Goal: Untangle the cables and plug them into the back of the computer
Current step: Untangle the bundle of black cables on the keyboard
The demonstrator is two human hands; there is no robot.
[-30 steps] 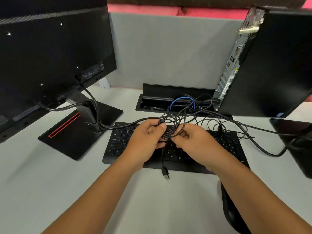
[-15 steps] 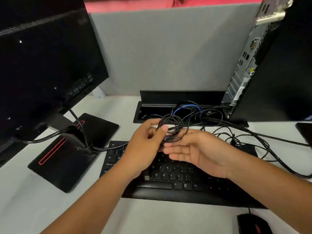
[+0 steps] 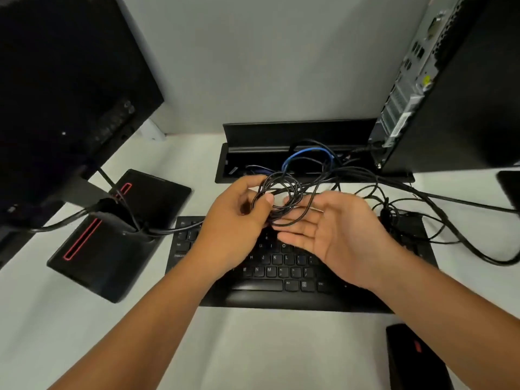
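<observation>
Fingers [image 3: 268, 198] of the left hand [image 3: 236, 220] curl into the tangle of black cables [image 3: 281, 201] and pinch its loops, while the right hand [image 3: 334, 235] lies palm-up with its fingers straight and relaxed, cradling the bundle from below without gripping. The tangle hangs just above the far edge of the keyboard [image 3: 281, 274], near the middle of the bench [image 3: 267, 347]. A good way through this step, I judge, is to keep the left pinch fixed as an anchor and let the right fingers find one free end, then feed it back through the loops rather than tugging, since pulling would likely tighten the knot. At twelve o'clock from the hands, the open cable tray [image 3: 281, 170] sunk in the bench holds a blue cable [image 3: 298, 157] and several black leads that spill out toward the tangle. At two o'clock stands the computer [image 3: 450, 94], its rear ports facing the hands; one black lead seems already plugged in low down. At ten o'clock a monitor [image 3: 70, 80] stands on its base. A mouse [image 3: 413, 358] lies at five o'clock.
</observation>
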